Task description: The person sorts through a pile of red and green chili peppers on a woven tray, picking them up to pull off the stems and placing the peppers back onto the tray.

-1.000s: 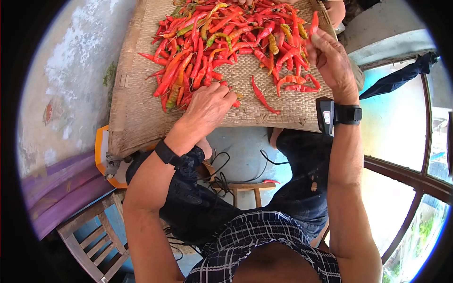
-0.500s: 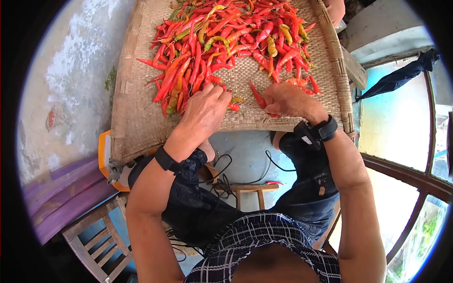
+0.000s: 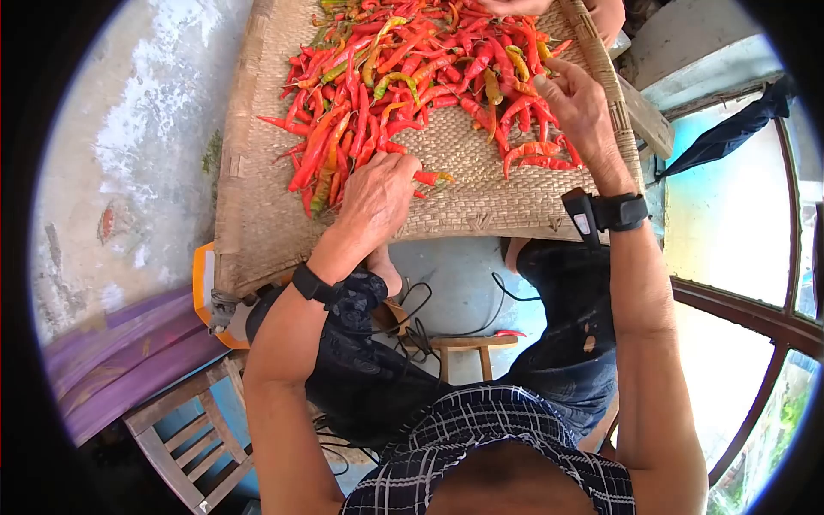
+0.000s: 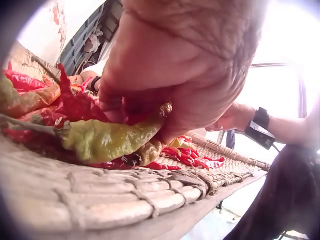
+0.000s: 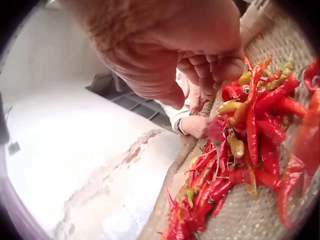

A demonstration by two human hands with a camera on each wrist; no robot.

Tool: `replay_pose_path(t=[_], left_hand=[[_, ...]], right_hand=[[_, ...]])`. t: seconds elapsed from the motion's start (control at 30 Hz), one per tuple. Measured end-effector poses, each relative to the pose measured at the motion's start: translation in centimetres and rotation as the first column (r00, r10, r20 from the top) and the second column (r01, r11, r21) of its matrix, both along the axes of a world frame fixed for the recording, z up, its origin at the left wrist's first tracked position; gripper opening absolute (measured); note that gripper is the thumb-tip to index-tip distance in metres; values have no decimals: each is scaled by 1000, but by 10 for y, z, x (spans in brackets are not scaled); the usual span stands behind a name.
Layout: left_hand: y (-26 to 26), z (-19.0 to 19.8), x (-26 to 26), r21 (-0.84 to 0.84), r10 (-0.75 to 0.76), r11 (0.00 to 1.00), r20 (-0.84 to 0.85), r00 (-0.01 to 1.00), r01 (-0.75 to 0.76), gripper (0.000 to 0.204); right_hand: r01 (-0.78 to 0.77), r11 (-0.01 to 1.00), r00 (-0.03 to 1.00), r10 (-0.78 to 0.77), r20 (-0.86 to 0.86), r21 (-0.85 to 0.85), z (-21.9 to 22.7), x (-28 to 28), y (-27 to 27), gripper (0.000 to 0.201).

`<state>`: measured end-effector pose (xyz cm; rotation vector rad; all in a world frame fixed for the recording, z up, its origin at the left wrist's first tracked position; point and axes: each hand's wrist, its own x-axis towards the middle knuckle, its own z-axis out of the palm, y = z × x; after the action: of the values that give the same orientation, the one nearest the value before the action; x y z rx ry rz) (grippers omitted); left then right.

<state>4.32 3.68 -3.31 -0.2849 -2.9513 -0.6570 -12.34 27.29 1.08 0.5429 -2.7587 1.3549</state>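
Red chili peppers (image 3: 343, 94), some yellow-green, lie heaped on a woven mat (image 3: 257, 206). My left hand (image 3: 378, 189) bends over the near edge of the heap. Its fingers curl round red chilies, largely hidden beneath the palm. A chili with a yellowish tip (image 3: 433, 178) sticks out on the right of this hand. In the left wrist view a wrinkled yellow-green chili (image 4: 112, 137) lies against the fingers. My right hand (image 3: 584, 112) hovers at the right side of the heap, thumb and fingers apart. The right wrist view shows chilies (image 5: 255, 115) just below the fingertips and none between them.
Another person's hand (image 3: 515, 7) reaches over the far side of the heap. A raised woven rim (image 3: 614, 94) borders the mat on the right. Below stand a wooden stool (image 3: 472, 342), dark cables (image 3: 416, 335) and a slatted chair (image 3: 193, 438). A window is at right.
My right hand came down from the heap with its earlier chili gone, reached the lone chili near the mat's front, then returned to the heap's right side. That lone chili has left its spot.
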Motion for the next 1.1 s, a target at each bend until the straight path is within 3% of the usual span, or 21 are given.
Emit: replay_pose_path(t=[0.03, 0.1, 0.17, 0.27, 0.4, 0.5, 0.57, 0.6, 0.63, 0.67, 0.77, 0.8, 0.83, 0.87, 0.97, 1.1], left_hand=[[1, -1, -1, 46, 5, 999, -11, 1000, -5, 18], [3, 1, -2, 90, 12, 996, -24, 1000, -9, 18], [6, 7, -2, 219, 30, 976, -34, 999, -21, 17], [9, 7, 0, 238, 40, 971, -71, 997, -22, 16], [7, 10, 0, 237, 39, 971, -74, 997, -21, 15], [4, 14, -1, 228, 59, 973, -83, 995, -39, 14], [-2, 8, 0, 167, 77, 984, -85, 993, -62, 14], [-3, 7, 0, 166, 84, 984, -85, 993, -69, 14], [-2, 6, 0, 150, 77, 987, -91, 993, -62, 14], [-1, 6, 0, 135, 69, 989, -97, 993, -56, 15], [1, 6, 0, 119, 84, 990, -92, 992, -73, 16], [2, 6, -1, 115, 89, 990, -90, 992, -79, 16], [2, 6, -1, 98, 88, 992, -86, 992, -80, 16], [2, 6, -2, 82, 87, 993, -83, 993, -80, 16], [3, 1, -2, 48, 84, 996, -67, 994, -81, 18], [3, 5, -1, 82, 59, 995, -39, 998, -56, 21]], right_hand=[[1, 1000, 1000, -1, -3, -5, -2, 6, -3, 45], [-378, 924, 925, 379, -3, 58, -9, 30, -18, 43], [-559, 826, 822, 563, -79, 74, -21, 55, -33, 33], [-667, 740, 740, 671, -34, 83, -28, 70, -48, 21], [-654, 732, 750, 661, 33, 191, -22, 59, -47, 16], [-566, 776, 798, 600, -50, 278, -18, 31, -27, 14], [-405, 906, 909, 414, -53, 124, -15, 8, -13, 18], [-207, 971, 971, 219, -98, 119, -5, 6, -11, 21], [-1, 995, 990, 15, -140, 103, 4, 4, -9, 25], [80, 984, 950, -27, -310, 161, -1, 0, -4, 37], [-57, 982, 946, 110, -305, 178, -2, 20, -18, 35], [-260, 956, 941, 282, -188, 134, 0, 31, -24, 33], [-399, 917, 916, 399, 35, 0, -5, 45, -35, 32], [-505, 862, 861, 507, 43, -36, -6, 57, -44, 32], [-591, 802, 806, 583, 102, 87, -8, 79, -60, 29], [-601, 795, 799, 599, 46, 86, -20, 78, -63, 22]])
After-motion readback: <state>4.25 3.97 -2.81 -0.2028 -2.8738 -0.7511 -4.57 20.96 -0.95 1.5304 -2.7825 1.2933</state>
